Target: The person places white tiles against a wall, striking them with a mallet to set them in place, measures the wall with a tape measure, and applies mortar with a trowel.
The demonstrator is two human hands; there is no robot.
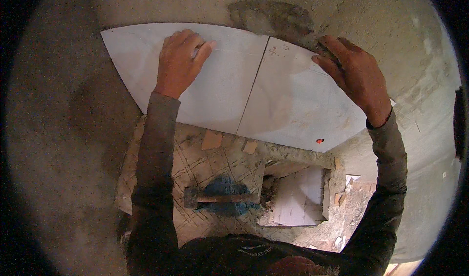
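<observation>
Two large white tiles lie side by side against the rough cement wall, the left tile (220, 85) and the right tile (298, 95), parted by a thin dark joint. Over the upper part of the left tile is my left hand (183, 56), its fingers curled in and the thumb pointing right; what it holds, if anything, is hidden. My right hand (354, 71) is at the upper edge of the right tile. Its fingers and thumb close around something dark that I cannot make out. A dark wet mortar patch (271, 17) marks the wall above the joint.
Below the tiles, a hammer (220, 198) with a wooden handle rests on blue crumpled material (227, 183) on a scored surface. A rectangular opening (326, 198) with rough edges lies right of it. Small tan pieces (212, 139) sit along the tiles' lower edge. A small hole with red in it (320, 140) pierces the right tile.
</observation>
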